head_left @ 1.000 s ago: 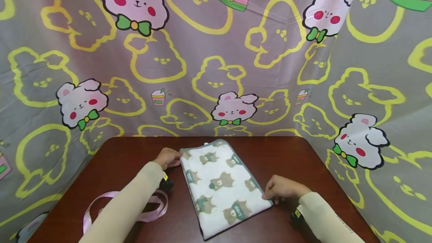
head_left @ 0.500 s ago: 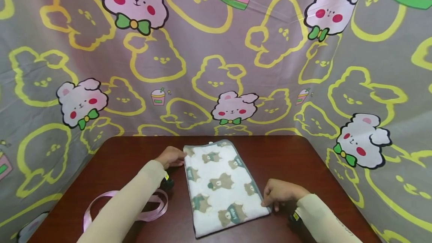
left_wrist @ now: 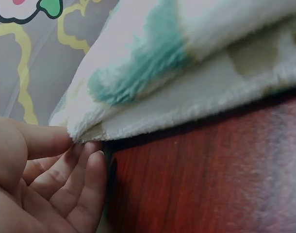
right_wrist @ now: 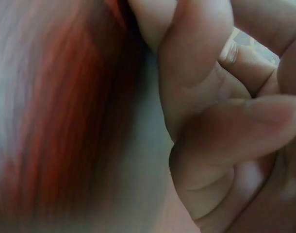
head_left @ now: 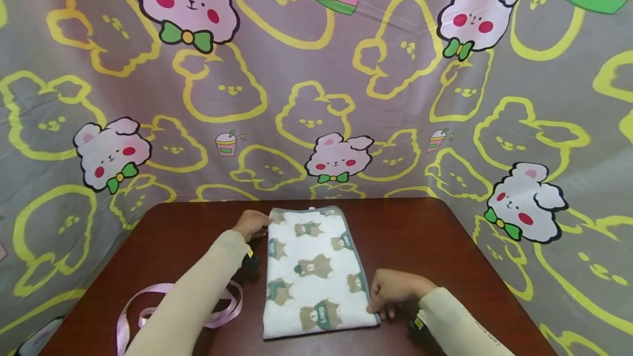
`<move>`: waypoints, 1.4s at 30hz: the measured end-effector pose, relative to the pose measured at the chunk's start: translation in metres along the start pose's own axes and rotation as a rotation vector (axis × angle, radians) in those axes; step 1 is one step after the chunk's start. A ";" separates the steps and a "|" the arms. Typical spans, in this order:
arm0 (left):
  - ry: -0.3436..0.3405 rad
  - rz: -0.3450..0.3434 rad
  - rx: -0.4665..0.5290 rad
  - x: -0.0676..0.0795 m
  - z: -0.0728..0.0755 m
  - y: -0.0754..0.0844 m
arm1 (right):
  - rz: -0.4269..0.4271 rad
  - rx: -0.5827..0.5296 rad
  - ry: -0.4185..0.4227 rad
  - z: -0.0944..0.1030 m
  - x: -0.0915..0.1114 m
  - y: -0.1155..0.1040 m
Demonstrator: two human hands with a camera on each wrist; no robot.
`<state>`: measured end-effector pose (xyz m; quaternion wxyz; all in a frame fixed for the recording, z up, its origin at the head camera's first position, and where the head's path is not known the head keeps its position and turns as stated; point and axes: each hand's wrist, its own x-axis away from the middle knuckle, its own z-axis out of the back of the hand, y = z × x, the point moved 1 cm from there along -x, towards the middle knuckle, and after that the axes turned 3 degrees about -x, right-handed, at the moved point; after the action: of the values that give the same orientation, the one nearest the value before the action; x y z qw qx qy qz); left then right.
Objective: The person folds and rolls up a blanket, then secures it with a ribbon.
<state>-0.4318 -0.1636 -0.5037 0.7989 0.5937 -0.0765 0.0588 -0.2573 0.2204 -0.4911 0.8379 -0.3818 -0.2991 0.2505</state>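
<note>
A folded white towel (head_left: 316, 268) with brown bears and a grey-green edge lies lengthwise on the table, its near end toward me. My left hand (head_left: 252, 224) pinches its far left corner between thumb and fingers. Close up in the left wrist view, the layers of plush cloth (left_wrist: 138, 63) meet at the thumb (left_wrist: 48, 141). At the near right corner my right hand (head_left: 398, 290) grips the towel's edge, thumb on top. Curled fingers (right_wrist: 201, 53) fill much of the right wrist view, where the towel's pattern does not show.
A loop of pink ribbon (head_left: 229, 312) lies on the brown table (head_left: 410, 235) at the left, partly under my left forearm. A patterned grey cloth (head_left: 277, 70) hangs behind the table and along both sides.
The towel's near end has swung left with my right hand, which also came nearer to me, so the towel lies straighter. My left hand has kept hold of the far left corner.
</note>
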 end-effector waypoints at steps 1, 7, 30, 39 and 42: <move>0.011 -0.001 -0.011 -0.001 0.001 0.000 | 0.002 0.003 -0.005 -0.002 -0.002 -0.001; 0.052 -0.015 -0.021 -0.004 -0.003 0.001 | -0.005 0.002 -0.018 -0.009 -0.008 -0.003; -0.180 -0.069 -0.260 0.061 0.002 -0.002 | 0.027 0.047 0.062 -0.015 0.009 -0.002; -0.073 -0.497 -0.732 0.142 -0.005 -0.010 | 0.046 0.154 0.176 -0.019 0.021 -0.007; -0.012 -0.754 -0.890 0.168 -0.007 -0.014 | 0.106 0.324 0.292 -0.026 0.020 -0.014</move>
<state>-0.2638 -0.1605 -0.4865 0.9367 0.1872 0.1182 -0.2711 -0.2225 0.2125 -0.4870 0.9083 -0.2897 -0.1101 0.2810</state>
